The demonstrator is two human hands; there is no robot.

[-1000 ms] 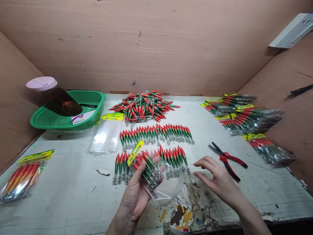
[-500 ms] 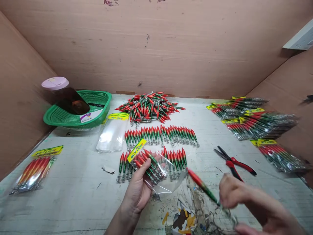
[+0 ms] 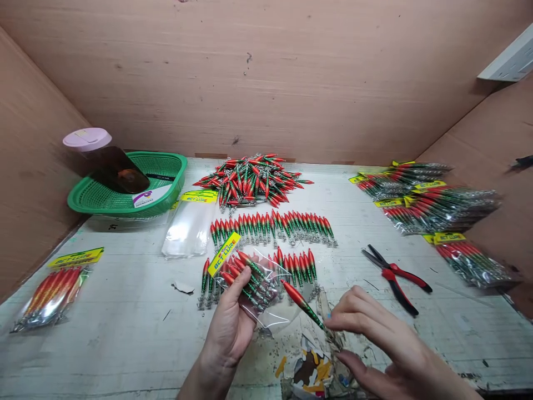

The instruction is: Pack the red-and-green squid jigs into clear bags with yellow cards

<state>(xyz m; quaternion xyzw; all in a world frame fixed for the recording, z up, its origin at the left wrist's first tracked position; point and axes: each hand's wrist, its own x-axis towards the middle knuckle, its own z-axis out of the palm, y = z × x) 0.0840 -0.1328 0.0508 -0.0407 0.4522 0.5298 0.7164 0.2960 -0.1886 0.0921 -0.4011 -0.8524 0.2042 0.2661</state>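
Head view, left to right: a filled packet lies flat; the left hand grips a clear bag of lures, thumb pressed on its front; beside it, a lone lure tilts red tip upward, its hooked end pinched by the right hand; red-handled pliers lie beyond; packed bags sit farthest right.

Seeing hooks of held lure blurred at five o'clock; losing white socket strip past edge at two o'clock, dark object likewise at three.
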